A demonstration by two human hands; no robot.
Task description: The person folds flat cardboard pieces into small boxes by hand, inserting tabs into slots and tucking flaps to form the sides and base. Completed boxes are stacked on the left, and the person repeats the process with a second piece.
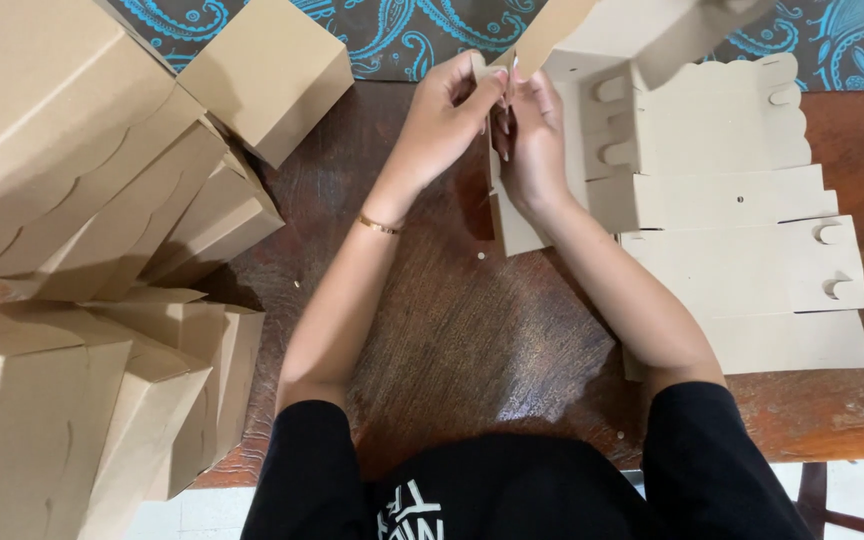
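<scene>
A flat die-cut brown cardboard box blank point(712, 215) lies on the dark wooden table point(472, 330), spread to the right with tabs and scalloped edges. Its far-left end is lifted and partly folded. My left hand point(447, 115) and my right hand point(530, 140) meet at that raised end, both pinching a narrow cardboard flap point(542, 40) between fingers and thumbs. A thin gold bracelet point(379, 225) sits on my left wrist. Black sleeves cover my upper arms.
Several folded brown cardboard boxes point(82, 180) are piled along the left side, more point(72, 410) at the near left. One box point(272, 70) stands at the far edge. A blue paisley cloth point(392, 40) lies beyond the table. Small cardboard scraps dot the wood.
</scene>
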